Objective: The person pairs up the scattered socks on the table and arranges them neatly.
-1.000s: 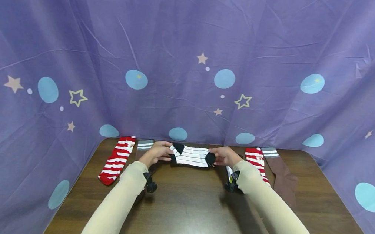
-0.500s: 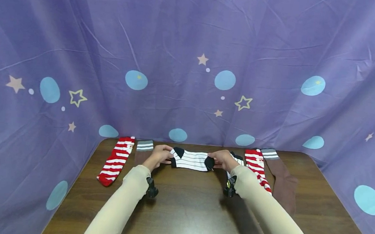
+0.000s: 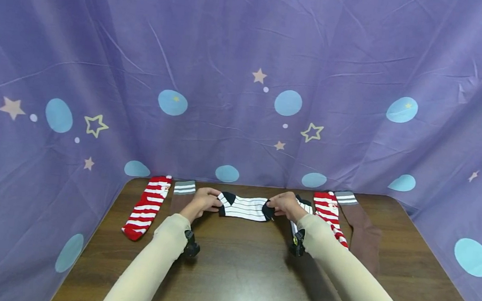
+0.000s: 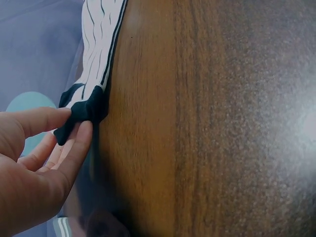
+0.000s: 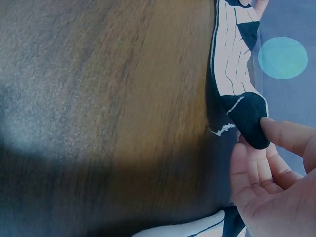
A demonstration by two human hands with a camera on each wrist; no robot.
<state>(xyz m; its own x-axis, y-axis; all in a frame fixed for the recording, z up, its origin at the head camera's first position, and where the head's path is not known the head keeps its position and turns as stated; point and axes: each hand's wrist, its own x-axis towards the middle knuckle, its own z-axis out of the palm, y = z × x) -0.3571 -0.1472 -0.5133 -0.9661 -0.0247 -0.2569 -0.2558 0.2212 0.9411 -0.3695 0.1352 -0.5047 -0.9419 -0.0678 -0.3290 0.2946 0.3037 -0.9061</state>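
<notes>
A white sock (image 3: pixel 244 207) with thin dark stripes and black ends is stretched sideways between both hands near the back of the table. My left hand (image 3: pixel 203 201) pinches its black left end, beside the black heel patch (image 3: pixel 229 197); the left wrist view shows thumb and fingertips on that black fabric (image 4: pixel 84 111). At the other end, my right hand (image 3: pixel 285 205) pinches the black toe (image 5: pixel 249 118), from which a loose white thread (image 5: pixel 224 129) hangs. Partly hidden behind the right hand and wrist lies a similar striped sock (image 3: pixel 305 205).
A red-and-white striped sock (image 3: pixel 148 208) and a brown sock with a grey cuff (image 3: pixel 183 198) lie at the left. Another red-and-white sock (image 3: pixel 328 211) and brown sock (image 3: pixel 364 238) lie at the right. A purple curtain (image 3: pixel 247 74) hangs behind the wooden table (image 3: pixel 230 274).
Both hands have moved slightly down in the head view with the held sock stretched between them. More of the similar sock behind the right hand shows now. Both pinches stay the same.
</notes>
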